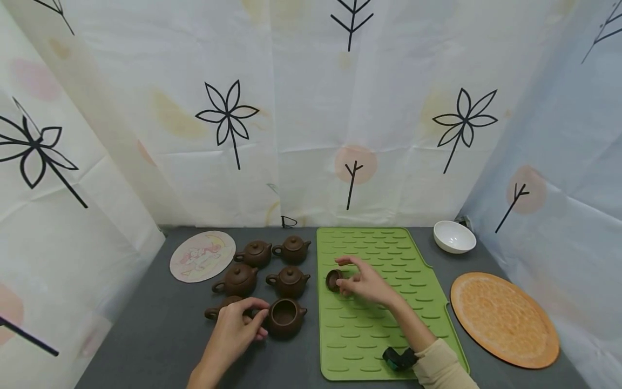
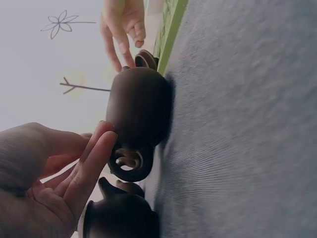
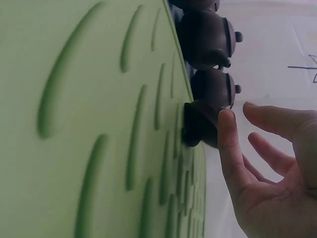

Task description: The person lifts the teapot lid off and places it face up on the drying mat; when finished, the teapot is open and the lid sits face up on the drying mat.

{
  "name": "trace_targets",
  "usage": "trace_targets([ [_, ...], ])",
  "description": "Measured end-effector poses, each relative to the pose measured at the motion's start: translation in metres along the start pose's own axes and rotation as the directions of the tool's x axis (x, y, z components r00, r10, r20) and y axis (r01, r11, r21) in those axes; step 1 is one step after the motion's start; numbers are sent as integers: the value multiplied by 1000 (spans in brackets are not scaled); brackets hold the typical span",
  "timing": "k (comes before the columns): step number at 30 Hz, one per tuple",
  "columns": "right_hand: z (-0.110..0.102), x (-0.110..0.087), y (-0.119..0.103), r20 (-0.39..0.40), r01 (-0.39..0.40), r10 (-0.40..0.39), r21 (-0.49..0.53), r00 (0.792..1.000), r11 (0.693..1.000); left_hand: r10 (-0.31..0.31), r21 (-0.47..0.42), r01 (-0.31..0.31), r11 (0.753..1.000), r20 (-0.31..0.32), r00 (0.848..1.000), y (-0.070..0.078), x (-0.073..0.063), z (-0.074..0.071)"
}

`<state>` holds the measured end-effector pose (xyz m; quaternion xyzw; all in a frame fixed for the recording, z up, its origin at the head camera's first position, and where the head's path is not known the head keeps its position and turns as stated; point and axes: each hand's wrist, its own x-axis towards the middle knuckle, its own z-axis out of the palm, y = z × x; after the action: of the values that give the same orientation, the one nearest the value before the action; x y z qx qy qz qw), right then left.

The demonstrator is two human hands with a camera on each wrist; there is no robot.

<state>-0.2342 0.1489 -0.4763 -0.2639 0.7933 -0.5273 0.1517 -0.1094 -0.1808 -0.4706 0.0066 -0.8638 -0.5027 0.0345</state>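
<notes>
The open teapot [image 1: 284, 317] stands lidless on the grey table [image 1: 160, 329], at 9 o'clock of the green silicone mat [image 1: 379, 324]. The left hand [image 1: 236, 325] rests at its handle side, fingers relaxed and touching the body, grip apart. The teapot lid [image 1: 333, 280] lies upside down on the mat. The right hand [image 1: 366, 283] sits at its 3 o'clock, fingers loosely spread, clamped on nothing. Four lidded teapots [image 1: 290, 281] stand at 12 o'clock of the open one.
</notes>
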Motion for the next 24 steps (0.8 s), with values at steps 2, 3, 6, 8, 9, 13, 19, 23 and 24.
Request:
trace_targets([
  [2,1,0,-5,-11,11,-11,0,1000,1000,20,13,-20,1000,-1,1000,2,1,-1],
  [3,2,0,-7,-16,18,-18,7,1000,1000,30,20,-30,999,-1,1000,3,2,-2],
  [6,6,2,-16,-33,25,-24,29,999,999,55,40,-55,998,4,998,8,7,-3],
  [8,10,4,-21,-43,24,-22,49,999,999,80,53,-80,995,4,997,10,11,-4],
  [9,12,5,-23,-44,27,-24,59,999,998,95,64,-95,993,2,995,12,13,-5],
  [13,20,13,-32,-47,28,-24,96,999,995,173,102,-170,980,-20,985,14,25,-9],
  [19,32,25,-43,-40,65,-60,111,997,992,219,131,-214,968,-27,975,11,43,-13],
  [23,41,35,-47,-41,75,-71,126,997,989,180,132,-178,975,-4,984,9,55,-13],
  [24,43,38,-49,-37,75,-70,134,997,988,165,132,-164,978,2,986,8,58,-13],
])
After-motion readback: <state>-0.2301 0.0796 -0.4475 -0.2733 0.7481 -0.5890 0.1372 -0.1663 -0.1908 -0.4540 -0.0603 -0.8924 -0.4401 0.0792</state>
